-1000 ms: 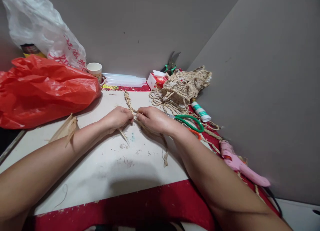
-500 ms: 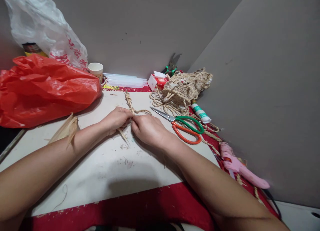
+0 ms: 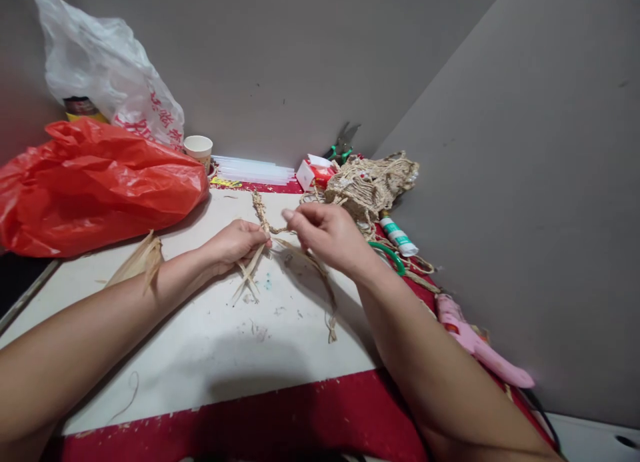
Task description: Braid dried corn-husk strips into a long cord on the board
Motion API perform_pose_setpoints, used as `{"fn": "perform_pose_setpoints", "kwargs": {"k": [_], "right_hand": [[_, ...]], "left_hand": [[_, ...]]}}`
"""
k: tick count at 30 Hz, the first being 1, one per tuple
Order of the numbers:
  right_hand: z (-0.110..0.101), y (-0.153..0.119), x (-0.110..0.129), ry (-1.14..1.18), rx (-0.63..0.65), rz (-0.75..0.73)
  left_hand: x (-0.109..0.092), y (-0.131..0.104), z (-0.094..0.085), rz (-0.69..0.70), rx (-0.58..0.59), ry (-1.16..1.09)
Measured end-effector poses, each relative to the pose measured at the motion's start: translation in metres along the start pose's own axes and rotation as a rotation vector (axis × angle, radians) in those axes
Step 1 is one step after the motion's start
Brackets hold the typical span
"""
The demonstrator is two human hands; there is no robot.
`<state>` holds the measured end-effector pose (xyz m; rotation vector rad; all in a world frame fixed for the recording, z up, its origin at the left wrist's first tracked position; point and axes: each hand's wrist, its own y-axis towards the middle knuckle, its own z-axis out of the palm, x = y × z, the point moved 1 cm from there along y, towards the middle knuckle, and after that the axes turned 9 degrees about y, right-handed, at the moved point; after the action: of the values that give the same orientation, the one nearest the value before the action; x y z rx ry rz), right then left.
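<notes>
My left hand (image 3: pixel 240 243) pinches the lower end of a braided straw piece (image 3: pixel 260 210) over the white board (image 3: pixel 200 342). Loose flat strands hang below its fingers. My right hand (image 3: pixel 325 232) is raised just right of the braid, thumb and fingers apart, holding nothing that I can see. Under it a long twisted strand (image 3: pixel 325 282) runs from the braid down to the right, ending in a small knot. The green-handled scissors (image 3: pixel 390 254) are mostly hidden behind my right hand and wrist.
A red plastic bag (image 3: pixel 110 189) and a paper cup (image 3: pixel 199 149) stand at the back left. Behind right lie a heap of straw cord (image 3: pixel 373 182) and a red box (image 3: pixel 317 173). A pink glue gun (image 3: pixel 480 345) rests at the right edge.
My right hand has let go near the braid and moved up and right, its fingers opening. The long strand now shows beneath it. My left hand keeps its pinch; the view has shifted slightly.
</notes>
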<state>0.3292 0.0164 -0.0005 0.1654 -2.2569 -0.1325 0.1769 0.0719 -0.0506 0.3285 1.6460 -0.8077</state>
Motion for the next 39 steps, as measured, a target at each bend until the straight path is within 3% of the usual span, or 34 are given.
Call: {"fn": "perform_pose_setpoints", "kwargs": {"k": [1, 3, 8, 15, 20, 24, 27, 31, 35, 39], "right_hand": [[-0.001, 0.004, -0.006, 0.007, -0.082, 0.018], [0.005, 0.010, -0.017, 0.030, -0.095, 0.040], [0.033, 0.013, -0.029, 0.241, 0.200, 0.202], [0.028, 0.016, -0.027, 0.254, 0.302, 0.229], [0.027, 0.019, -0.035, 0.602, 0.479, 0.495], [0.030, 0.019, -0.041, 0.857, 0.540, 0.556], [0.033, 0.018, -0.042, 0.969, 0.503, 0.587], [0.038, 0.015, -0.040, 0.946, 0.354, 0.618], [0.044, 0.013, -0.038, 0.961, 0.274, 0.626], [0.049, 0.012, -0.038, 1.067, 0.250, 0.609]], "left_hand": [[0.000, 0.000, 0.000, -0.009, 0.006, -0.001], [0.000, 0.000, -0.001, -0.008, 0.025, -0.011], [0.002, 0.002, -0.002, 0.042, 0.070, -0.059], [0.002, 0.004, -0.006, 0.063, 0.174, -0.014], [-0.005, 0.004, -0.010, 0.118, 0.181, 0.162], [-0.010, 0.003, -0.010, 0.168, 0.137, 0.327], [-0.012, 0.002, -0.011, 0.197, 0.144, 0.426], [-0.014, 0.001, -0.019, 0.213, 0.128, 0.619], [-0.021, -0.004, -0.017, 0.236, -0.022, 0.867], [-0.019, -0.015, 0.001, 0.272, -0.216, 1.096]]}}
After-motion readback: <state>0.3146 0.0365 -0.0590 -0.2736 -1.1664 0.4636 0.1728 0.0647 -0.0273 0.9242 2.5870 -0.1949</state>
